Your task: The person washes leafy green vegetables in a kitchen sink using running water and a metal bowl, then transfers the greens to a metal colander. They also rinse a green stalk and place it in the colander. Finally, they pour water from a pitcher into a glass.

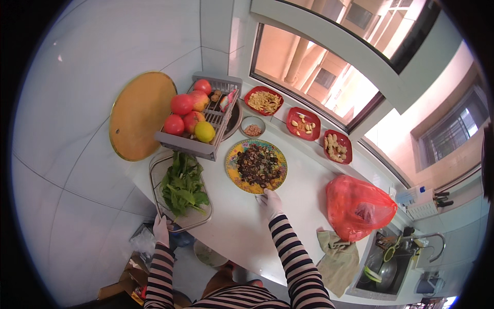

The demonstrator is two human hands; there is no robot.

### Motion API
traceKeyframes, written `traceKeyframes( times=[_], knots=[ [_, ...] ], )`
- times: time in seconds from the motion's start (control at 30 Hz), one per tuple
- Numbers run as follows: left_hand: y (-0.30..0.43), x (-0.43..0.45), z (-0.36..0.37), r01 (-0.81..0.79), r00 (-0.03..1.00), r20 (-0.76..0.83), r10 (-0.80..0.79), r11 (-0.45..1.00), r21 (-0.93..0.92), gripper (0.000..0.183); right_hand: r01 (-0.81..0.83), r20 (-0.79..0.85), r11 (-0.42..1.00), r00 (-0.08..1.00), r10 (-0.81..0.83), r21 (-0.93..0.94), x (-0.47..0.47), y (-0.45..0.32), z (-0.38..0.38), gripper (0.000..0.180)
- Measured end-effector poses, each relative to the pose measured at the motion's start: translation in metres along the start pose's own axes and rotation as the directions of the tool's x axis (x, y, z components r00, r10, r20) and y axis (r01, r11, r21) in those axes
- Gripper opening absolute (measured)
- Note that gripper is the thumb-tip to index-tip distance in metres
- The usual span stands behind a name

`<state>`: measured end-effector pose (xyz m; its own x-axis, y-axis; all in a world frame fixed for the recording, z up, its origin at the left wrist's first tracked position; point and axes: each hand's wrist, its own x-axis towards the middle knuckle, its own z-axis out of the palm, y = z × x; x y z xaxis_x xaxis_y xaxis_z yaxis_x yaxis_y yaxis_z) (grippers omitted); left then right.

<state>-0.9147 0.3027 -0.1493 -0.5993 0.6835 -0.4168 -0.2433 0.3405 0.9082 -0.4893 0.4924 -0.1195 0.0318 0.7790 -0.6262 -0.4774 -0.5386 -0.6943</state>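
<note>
My gloved left hand (162, 228) grips the near left corner of a wire-mesh metal tray (204, 221), which holds leafy greens (184, 189). My gloved right hand (271, 202) has its fingers and thumb at the near rim of a yellow patterned plate (232, 172). Dark, chopped pieces of food (258, 166) cover the middle of that plate. The tray lies left of the plate at the counter's edge, and a gap separates the two. Part of the right hand's fingers is hidden under the plate's rim.
Behind stand a grey basket (185, 146) of fruit and a small bowl (253, 126). Red dishes (303, 123) of garlic, ginger and pale strips line the windowsill. To the right are a red plastic bag (357, 208), a cloth (339, 262) and a sink (380, 295).
</note>
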Motion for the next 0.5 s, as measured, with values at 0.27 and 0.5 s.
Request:
traceKeyframes(
  times=[0.27,0.5],
  knots=[
    [0.003,-0.030,-0.030,0.007,0.996,-0.084,-0.003,0.999,0.051,0.052,0.199,-0.041,0.956,0.980,-0.195,0.217,-0.069,0.016,-0.043,0.007],
    [0.009,-0.100,-0.026,-0.267,0.960,-0.053,0.276,0.954,0.134,0.051,0.338,0.033,0.906,0.933,-0.357,0.254,-0.251,-0.005,-0.137,0.023]
  ],
)
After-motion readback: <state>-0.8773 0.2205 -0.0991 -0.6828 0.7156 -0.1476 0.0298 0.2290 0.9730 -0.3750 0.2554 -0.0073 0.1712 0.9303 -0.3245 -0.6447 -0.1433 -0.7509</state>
